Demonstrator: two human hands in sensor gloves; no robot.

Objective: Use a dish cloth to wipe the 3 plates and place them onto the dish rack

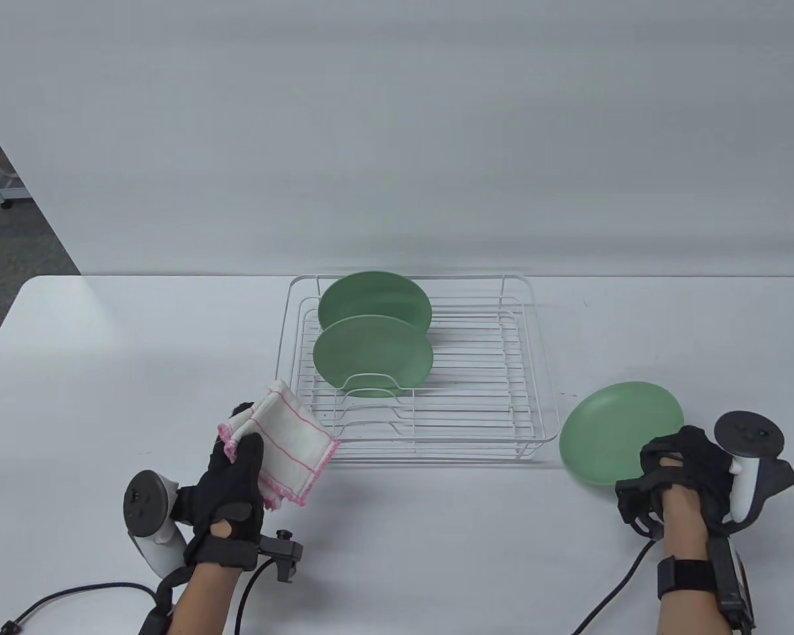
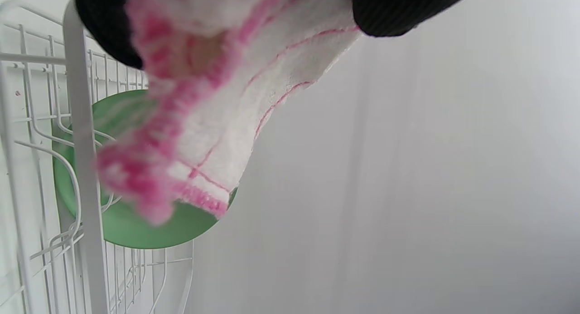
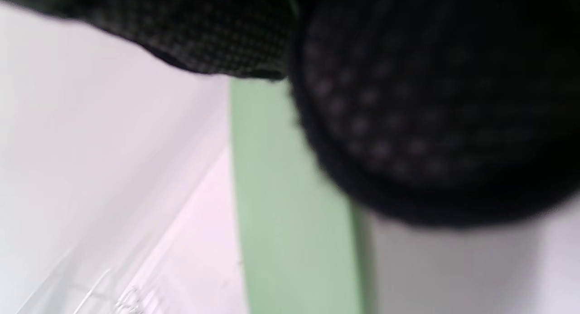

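Note:
Two green plates [image 1: 374, 301] [image 1: 372, 354] stand upright in the left end of the white wire dish rack [image 1: 529, 370]. A third green plate [image 1: 618, 430] is right of the rack, tilted, and my right hand [image 1: 675, 466] grips its near right edge. In the right wrist view the blurred glove covers the plate [image 3: 290, 223]. My left hand [image 1: 241, 463] holds a folded white dish cloth with pink stripes [image 1: 288, 446] just off the rack's front left corner. The left wrist view has the cloth [image 2: 217, 123] hanging before a racked plate [image 2: 136, 232].
The white table [image 1: 106, 370] runs out to a rounded left corner and meets a pale wall behind the rack. Black cables [image 1: 66, 595] trail from both wrists along the near edge. The rack's right half [image 1: 476, 370] holds nothing.

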